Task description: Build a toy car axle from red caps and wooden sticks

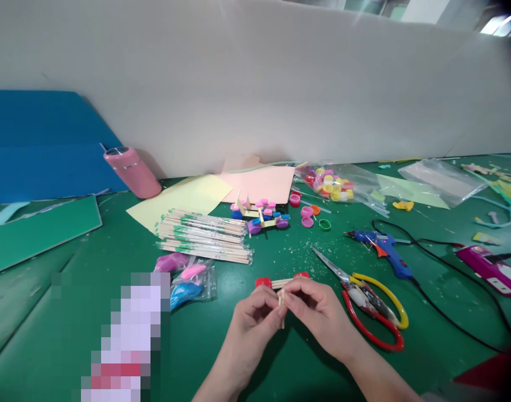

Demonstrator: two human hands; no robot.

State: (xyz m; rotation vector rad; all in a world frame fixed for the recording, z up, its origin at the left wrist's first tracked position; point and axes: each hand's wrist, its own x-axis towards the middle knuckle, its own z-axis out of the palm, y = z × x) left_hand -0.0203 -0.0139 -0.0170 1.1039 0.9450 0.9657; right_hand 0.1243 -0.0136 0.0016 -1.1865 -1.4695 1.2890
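My left hand [253, 318] and my right hand [320, 315] meet at the front middle of the green table. Between their fingertips they pinch short pale wooden stick pieces [281, 301]; my fingers hide part of these. Just beyond my knuckles are red bottle caps [263, 282] with pale wooden sticks [282, 283] running between them. Scissors [366, 298] with one yellow and one red handle lie beside my right hand, blades pointing away to the left. Farther right rests a blue glue gun [385, 251] with its black cord.
Wrapped wooden sticks [203, 234] lie left of centre, near small bags of coloured clay [192, 279]. Behind stand small cap-wheeled stick models [263, 215], loose caps [307, 218] and a bag of caps [330, 184]. A pink bottle [133, 173] leans left; a purple device [490, 271] lies right.
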